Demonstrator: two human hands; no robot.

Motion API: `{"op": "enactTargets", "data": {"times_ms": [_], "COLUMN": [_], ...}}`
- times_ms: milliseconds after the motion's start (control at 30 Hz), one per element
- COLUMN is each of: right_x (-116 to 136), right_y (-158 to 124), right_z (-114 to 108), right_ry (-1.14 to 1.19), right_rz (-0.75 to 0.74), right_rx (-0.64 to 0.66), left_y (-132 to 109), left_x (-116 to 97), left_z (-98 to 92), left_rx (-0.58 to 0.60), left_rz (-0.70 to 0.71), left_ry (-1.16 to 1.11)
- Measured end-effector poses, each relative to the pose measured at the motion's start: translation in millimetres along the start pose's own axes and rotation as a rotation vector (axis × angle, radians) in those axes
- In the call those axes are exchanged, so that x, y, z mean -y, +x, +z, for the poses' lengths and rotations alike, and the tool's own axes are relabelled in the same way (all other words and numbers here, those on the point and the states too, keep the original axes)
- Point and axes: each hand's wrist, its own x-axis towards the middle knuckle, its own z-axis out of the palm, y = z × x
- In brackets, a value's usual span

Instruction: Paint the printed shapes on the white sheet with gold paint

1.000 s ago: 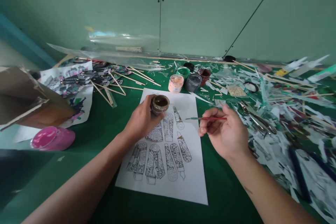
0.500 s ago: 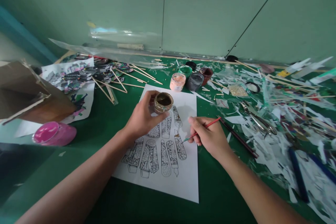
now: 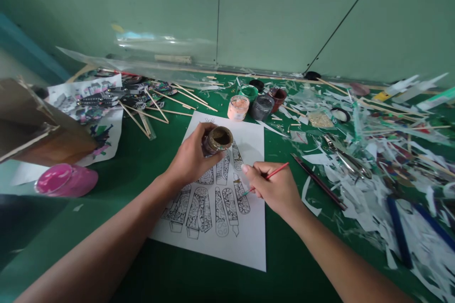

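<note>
My left hand [image 3: 194, 154] is closed around a small jar of brown paint [image 3: 219, 139], held above the upper part of a white sheet [image 3: 245, 246]. The jar's open mouth tilts a little toward me. Black-outlined patterned strips [image 3: 221, 213] are printed on the sheet. In my right hand [image 3: 273, 184], closed in a pen grip, is a thin red paintbrush [image 3: 277, 170]. Its tip is at a strip on the right side of the sheet, where a small patch is coloured brownish gold. Whether the bristles touch the paper I cannot tell.
Open jars of peach [image 3: 238, 108], green, black [image 3: 262, 107] and dark red paint stand behind the sheet. Paper scraps and pliers [image 3: 346, 156] crowd the right side. A pink cup [image 3: 66, 180], a cardboard box [image 3: 57, 142] and wooden sticks [image 3: 156, 104] lie left.
My right hand has moved left with the paintbrush, bringing its tip further over the strip. The jar in my left hand leans more toward the right. The whole view has shifted slightly.
</note>
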Motion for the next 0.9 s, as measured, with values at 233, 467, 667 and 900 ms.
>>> {"op": "enactTargets", "data": {"times_ms": [233, 467, 667, 900], "right_x": [0.1, 1.1, -0.8, -1.4], "right_y": [-1.1, -0.8, -1.9, -1.2], "right_z": [-0.5, -2.2, 0.0, -0.5], "right_ry": [0.000, -0.041, -0.040, -0.021], "right_rz": [0.000, 0.001, -0.033, -0.028], "right_rx": [0.010, 0.007, -0.003, 0.004], "left_y": [-0.2, -0.5, -0.5, -0.1], "left_x": [-1.1, -1.1, -1.8, -0.6], "left_z": [-0.2, -0.4, -0.7, -0.2], "left_rx": [0.004, 0.007, 0.011, 0.010], "left_rz": [0.001, -0.002, -0.006, -0.009], "left_ry": [-0.010, -0.006, -0.017, -0.003]}}
